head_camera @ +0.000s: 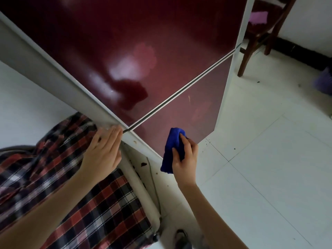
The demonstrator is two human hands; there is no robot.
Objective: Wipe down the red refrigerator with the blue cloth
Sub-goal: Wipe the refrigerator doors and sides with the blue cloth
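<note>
Pale floor tiles (269, 159) round about, speckled with dark crumbs (206, 141). Right hand (186, 159) curled round the blue cloth (171, 146), holding it bunched, with the cloth's upper end at the lower door (188, 108) of the red refrigerator (143, 42), near its bottom corner; touching or only just beside, impossible to tell. Left hand (102, 150) with straight fingers laid flat against the white side edge, fingertips right at the seam (179, 95) between the two doors. Possible trouble, as a judgement: with so bunched a cloth, only a narrow strip wiped and streaks remaining on the gloss; lower down, crumbs picked up and dragged over the panel; fingertips nipped in the seam by a door moving under pressure; thin cord (154, 180) on the floor caught by a foot. Upper part of the refrigerator cut off; bright reflections masking any dirt on the upper door; cloth wet or dry, not to be told; dark blurred shape (181, 236) at the bottom edge, perhaps a shoe.
</note>
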